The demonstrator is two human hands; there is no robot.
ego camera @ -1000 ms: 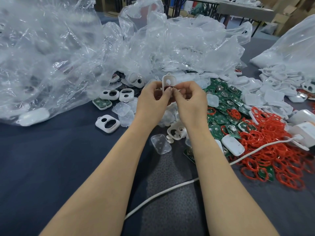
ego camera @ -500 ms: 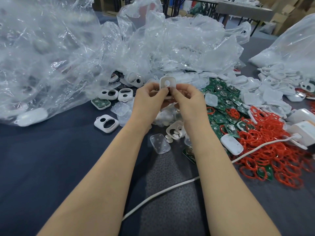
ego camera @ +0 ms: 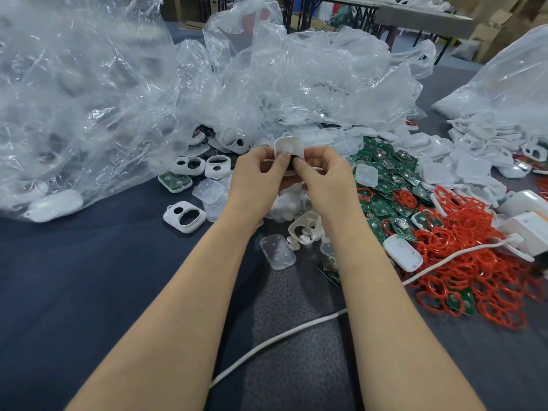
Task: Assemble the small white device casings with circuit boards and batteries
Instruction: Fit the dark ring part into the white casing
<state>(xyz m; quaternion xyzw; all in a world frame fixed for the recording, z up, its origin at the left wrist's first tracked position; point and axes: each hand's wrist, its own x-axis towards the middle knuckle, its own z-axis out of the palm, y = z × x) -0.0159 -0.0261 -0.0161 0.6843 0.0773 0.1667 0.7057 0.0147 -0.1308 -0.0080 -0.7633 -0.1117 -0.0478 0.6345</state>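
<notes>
Small white rounded plastic casing (ego camera: 288,147) | at 12 o'clock above table centre, raised slightly higher than a second ago | left hand (ego camera: 257,176) and right hand (ego camera: 323,176) pinch its lower edge, thumbs pressing | likely seating an insert | green circuit boards (ego camera: 385,173) at 2 o'clock untouched

White casing (ego camera: 288,147) smooth matt plastic; bags (ego camera: 89,93) glossy clear film; table cover (ego camera: 74,277) probably matt cloth

Small assembly workshop: desk (ego camera: 74,292) heaped with white casings (ego camera: 184,216), green circuit boards (ego camera: 382,161), red rings (ego camera: 474,262), clear plastic bags (ego camera: 89,84); cardboard boxes (ego camera: 498,28) stacked behind.
</notes>
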